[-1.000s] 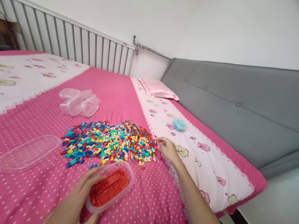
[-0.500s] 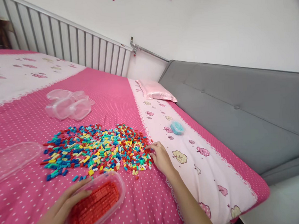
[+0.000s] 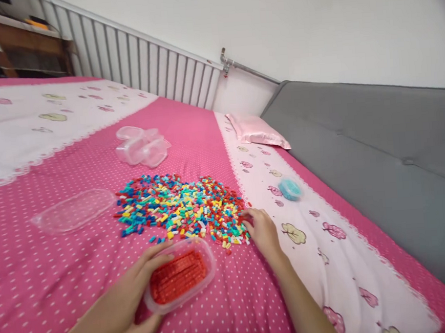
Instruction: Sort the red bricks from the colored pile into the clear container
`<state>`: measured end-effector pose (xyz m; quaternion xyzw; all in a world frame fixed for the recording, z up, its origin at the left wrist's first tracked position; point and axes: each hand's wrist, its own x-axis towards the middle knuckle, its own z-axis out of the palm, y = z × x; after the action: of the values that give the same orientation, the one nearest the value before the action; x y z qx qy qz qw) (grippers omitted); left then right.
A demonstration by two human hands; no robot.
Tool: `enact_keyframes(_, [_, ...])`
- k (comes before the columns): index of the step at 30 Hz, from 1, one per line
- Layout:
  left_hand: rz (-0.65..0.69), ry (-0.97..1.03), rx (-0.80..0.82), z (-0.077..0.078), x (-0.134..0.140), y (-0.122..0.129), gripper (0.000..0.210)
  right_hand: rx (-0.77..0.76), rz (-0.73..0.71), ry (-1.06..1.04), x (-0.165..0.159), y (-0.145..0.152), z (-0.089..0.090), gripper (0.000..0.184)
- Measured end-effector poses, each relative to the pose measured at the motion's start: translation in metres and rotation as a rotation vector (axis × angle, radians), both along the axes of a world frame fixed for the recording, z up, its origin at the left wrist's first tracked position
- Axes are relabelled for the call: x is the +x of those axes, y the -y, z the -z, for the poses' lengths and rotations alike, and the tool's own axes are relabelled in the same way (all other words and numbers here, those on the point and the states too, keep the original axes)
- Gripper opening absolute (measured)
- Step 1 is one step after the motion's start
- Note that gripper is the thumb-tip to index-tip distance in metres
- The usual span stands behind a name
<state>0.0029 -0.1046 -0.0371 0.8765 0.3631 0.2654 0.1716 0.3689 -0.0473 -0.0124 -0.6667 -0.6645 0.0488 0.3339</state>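
Note:
Beside the pile lies an oval clear plastic container (image 3: 211,262) with red toy bricks (image 3: 181,276) packed in rows. My left hand (image 3: 140,291) grips its left side, fingers over the far rim and thumb at the near end. A wide pile of small toy bricks (image 3: 183,205) in red, blue, teal, yellow and white is spread on the bed. At the pile's right edge is my right hand (image 3: 262,230), its fingers curled and pinched together among red bricks. Whatever is between those fingertips is hidden.
A clear oval lid (image 3: 75,211) lies left of the pile. Stacked clear containers (image 3: 144,147) sit behind it. To the right are a small container of light blue pieces (image 3: 290,189) and a pink pillow (image 3: 258,131). A grey headboard (image 3: 358,125) borders the polka-dot bedspread (image 3: 248,298).
The view has swung left, so everything sits farther right in the picture. My left thumb now shows at the container's near end. My right hand stays at the pile's right edge.

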Motion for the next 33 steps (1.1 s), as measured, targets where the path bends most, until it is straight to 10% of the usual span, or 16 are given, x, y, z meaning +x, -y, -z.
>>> enact_keyframes(13, [0.077,0.103,-0.105,-0.019,0.015,0.009,0.084,-0.005,-0.171,-0.377,-0.065,0.058,-0.049,0.016])
enact_keyframes(20, [0.035,0.184,-0.097,-0.015,0.023,0.017,0.076,-0.172,-0.148,0.137,-0.150,0.079,-0.075,0.038])
enact_keyframes(33, [0.079,0.222,-0.157,-0.014,0.026,0.019,0.081,-0.333,0.017,0.649,-0.166,0.069,-0.062,0.021])
